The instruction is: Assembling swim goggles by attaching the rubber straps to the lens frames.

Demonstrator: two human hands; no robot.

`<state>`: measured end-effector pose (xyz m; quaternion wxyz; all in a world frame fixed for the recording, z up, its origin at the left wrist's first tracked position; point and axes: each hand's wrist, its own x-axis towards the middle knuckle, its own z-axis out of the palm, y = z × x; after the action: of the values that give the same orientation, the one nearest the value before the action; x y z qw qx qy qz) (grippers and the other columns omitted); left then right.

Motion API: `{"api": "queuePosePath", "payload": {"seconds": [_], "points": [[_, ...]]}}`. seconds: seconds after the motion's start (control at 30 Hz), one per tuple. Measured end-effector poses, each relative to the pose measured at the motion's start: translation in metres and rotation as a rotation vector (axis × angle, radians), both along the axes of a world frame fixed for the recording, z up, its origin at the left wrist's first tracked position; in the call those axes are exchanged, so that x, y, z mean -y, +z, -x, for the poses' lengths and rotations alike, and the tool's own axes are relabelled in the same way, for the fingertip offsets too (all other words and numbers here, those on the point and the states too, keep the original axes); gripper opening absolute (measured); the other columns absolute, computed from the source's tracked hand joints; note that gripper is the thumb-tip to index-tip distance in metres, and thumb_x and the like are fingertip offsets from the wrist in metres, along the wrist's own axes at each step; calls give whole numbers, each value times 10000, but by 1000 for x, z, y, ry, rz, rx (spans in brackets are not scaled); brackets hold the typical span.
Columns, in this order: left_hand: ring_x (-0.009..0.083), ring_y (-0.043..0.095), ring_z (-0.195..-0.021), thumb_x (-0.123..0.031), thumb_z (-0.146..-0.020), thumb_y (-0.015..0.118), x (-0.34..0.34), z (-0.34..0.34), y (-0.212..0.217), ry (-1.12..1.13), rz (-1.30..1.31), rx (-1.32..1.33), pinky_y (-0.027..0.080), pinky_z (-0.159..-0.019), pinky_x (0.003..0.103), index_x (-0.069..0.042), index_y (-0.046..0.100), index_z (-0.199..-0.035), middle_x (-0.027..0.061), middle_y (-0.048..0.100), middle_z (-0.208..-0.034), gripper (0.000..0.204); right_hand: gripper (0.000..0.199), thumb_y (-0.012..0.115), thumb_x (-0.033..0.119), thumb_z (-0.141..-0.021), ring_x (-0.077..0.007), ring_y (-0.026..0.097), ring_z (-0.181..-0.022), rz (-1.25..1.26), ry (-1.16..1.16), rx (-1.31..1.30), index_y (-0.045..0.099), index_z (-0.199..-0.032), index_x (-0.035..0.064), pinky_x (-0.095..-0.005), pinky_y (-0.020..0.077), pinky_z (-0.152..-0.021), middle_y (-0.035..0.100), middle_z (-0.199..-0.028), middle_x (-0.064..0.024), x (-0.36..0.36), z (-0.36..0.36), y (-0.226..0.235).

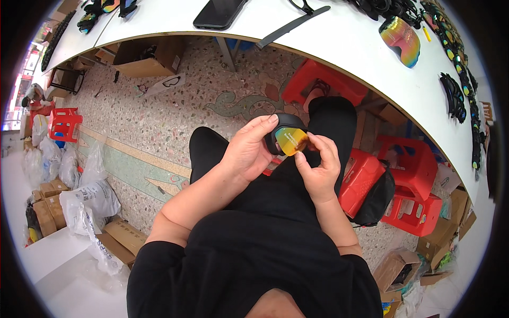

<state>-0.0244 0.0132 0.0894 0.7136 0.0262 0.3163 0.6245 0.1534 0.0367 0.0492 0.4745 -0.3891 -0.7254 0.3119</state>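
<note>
My left hand (248,151) grips a black goggle frame (287,121) by its left end, thumb on top, above my lap. A shiny yellow-orange mirrored lens (290,141) lies against the frame's front. My right hand (321,164) pinches the lens's right edge between thumb and fingers. Whether the lens is seated in the frame cannot be made out. On the white table (339,45) ahead, another rainbow-coloured lens (402,41) rests beside a heap of black goggle parts (389,8).
A black phone (219,13) and a dark strap (294,26) lie on the table. More goggles (453,98) line its right side. Red plastic stools (408,164) stand to my right. Cardboard boxes (148,58) and plastic bags (91,204) sit on the speckled floor.
</note>
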Motion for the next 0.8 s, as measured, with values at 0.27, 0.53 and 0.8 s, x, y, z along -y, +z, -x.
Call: {"api": "queuePosePath", "payload": {"seconds": [0.27,0.53,0.8], "points": [[168,655,-922,-197,-980,593,-1,-5,-8,35,40,-16,545,-821,348,-44,596,-1039,71,666,-1012,164,470,772,-3,-664,-244,622,-908,-123,-51,74,663,-1120,7,-323,519,-805,623,-1013,-129,0,-2,-2],[151,643,-885,-215,-971,616,-2,-10,-12,35,51,-59,542,-804,330,-62,575,-1016,55,652,-975,165,458,774,9,-664,-263,622,-910,-67,-63,56,669,-1110,1,-333,517,-806,621,-1010,-135,2,-3,-3],[108,610,-891,-134,-971,603,-4,-3,-8,-9,-103,-446,500,-809,274,-42,586,-1062,48,643,-974,130,450,775,11,-671,-248,619,-891,-87,-44,45,670,-1109,-3,-319,517,-794,617,-1025,-133,1,-9,-7]]}}
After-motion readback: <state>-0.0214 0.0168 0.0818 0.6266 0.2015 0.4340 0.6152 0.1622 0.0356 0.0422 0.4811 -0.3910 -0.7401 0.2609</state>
